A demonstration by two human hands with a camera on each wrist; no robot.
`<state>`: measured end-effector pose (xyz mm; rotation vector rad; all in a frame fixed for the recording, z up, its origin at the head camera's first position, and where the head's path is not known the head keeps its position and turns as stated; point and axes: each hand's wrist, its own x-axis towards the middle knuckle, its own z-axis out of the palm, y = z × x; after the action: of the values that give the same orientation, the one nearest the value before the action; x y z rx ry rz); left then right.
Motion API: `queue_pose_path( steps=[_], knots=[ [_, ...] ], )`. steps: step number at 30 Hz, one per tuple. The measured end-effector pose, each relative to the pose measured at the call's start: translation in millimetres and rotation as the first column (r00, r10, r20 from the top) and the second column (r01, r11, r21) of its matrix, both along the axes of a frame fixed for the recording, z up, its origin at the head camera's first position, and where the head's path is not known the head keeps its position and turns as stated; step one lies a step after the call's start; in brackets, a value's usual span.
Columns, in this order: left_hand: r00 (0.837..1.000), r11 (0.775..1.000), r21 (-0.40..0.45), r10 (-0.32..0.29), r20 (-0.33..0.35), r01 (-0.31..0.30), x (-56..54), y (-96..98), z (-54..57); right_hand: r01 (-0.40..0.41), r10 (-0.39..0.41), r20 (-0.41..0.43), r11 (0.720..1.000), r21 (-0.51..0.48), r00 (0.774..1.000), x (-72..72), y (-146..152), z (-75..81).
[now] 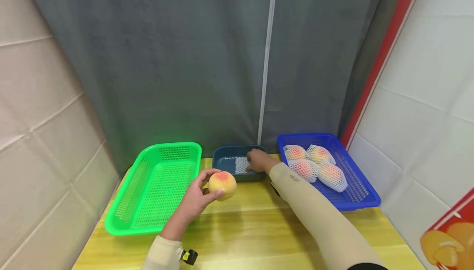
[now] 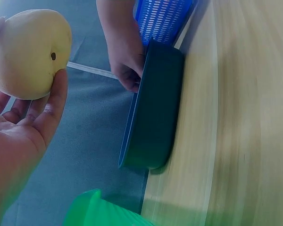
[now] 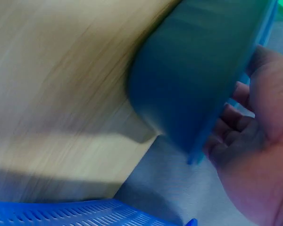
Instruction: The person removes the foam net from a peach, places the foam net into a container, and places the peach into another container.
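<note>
My left hand [image 1: 198, 194] holds a yellow peach [image 1: 223, 186] with a red blush, fingers and thumb around its side, above the table in front of a dark teal box [image 1: 218, 154]. The left wrist view shows the peach's pale underside and a small dark spot on it. My right hand [image 1: 261, 161] reaches over the box's right side, its curled fingers at the edge of a white foam net [image 1: 241, 164] inside. In the right wrist view, the box wall [image 3: 188, 70] hides the net and part of the fingertips.
On the left stands a green perforated basket [image 1: 120, 224] with nothing in it. A blue basket [image 1: 355, 171] on the right holds several peaches [image 1: 304, 169] in white foam nets. A grey curtain [image 1: 177, 64] hangs behind the wooden table [image 1: 244, 233].
</note>
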<state>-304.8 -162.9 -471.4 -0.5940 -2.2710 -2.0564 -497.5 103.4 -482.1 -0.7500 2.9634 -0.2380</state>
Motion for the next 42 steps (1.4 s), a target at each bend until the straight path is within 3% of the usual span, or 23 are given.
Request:
queue_pose_path(
  steps=[6,13,17,22,25,33,42],
  knots=[
    [0.999,1.0,-0.018,0.003,-0.051,-0.004,0.4,1.0,2.1,-0.004,0.002,-0.033,0.998,-0.064,0.999,14.7,-3.1,16.9],
    [0.998,1.0,-0.015,-0.019,-0.063,0.019,-0.2,4.6,1.6,0.009,-0.015,-0.056,0.995,-0.1,0.998,39.2,0.5,33.7],
    [0.998,1.0,-0.005,-0.025,-0.058,0.025,0.1,5.4,2.4,-0.026,0.016,-0.053,0.981,-0.191,0.998,58.0,4.1,39.9],
    [0.994,0.999,-0.05,-0.005,-0.114,-0.001,1.4,6.4,4.6,-0.089,0.08,-0.041,0.951,-0.297,0.996,85.4,11.9,43.6],
    [0.989,0.997,-0.074,0.01,-0.144,-0.021,1.9,7.0,5.3,-0.118,0.111,-0.038,0.931,-0.345,0.993,101.4,17.5,40.5],
    [0.991,0.998,-0.058,-0.011,-0.133,0.003,2.4,7.0,3.5,-0.141,0.148,-0.015,0.908,-0.395,0.989,137.8,30.7,18.1],
    [0.995,0.998,-0.06,-0.036,-0.09,0.031,5.8,4.2,13.2,-0.153,0.175,0.012,0.889,-0.431,0.985,156.4,39.6,-1.8]
  ],
)
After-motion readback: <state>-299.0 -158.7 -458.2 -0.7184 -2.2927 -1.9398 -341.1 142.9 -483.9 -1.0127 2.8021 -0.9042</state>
